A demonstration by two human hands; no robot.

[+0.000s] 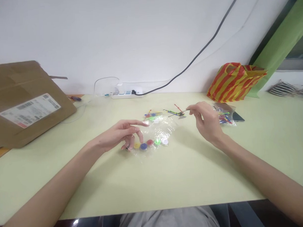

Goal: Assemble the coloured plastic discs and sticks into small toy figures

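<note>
My left hand (128, 133) rests at a crinkled clear plastic bag (164, 124), its index finger stretched out over the film and the other fingers curved and apart. Below those fingers lies a row of small round discs, among them a blue disc (143, 146), a red disc (150, 142) and a green disc (157, 142); the film overlaps some of them. My right hand (204, 119) pinches a thin dark stick (185, 110) between thumb and fingertips. Beside the stick's tip is a small pile of thin coloured sticks (171, 111), with a dark piece among them.
A cardboard box (27, 102) with a label stands at the left. Along the wall lies a white power strip (127, 94) with a black cable (189, 63). A striped red and yellow bag (233, 83) and a small packet of coloured pieces (224, 117) are at the right.
</note>
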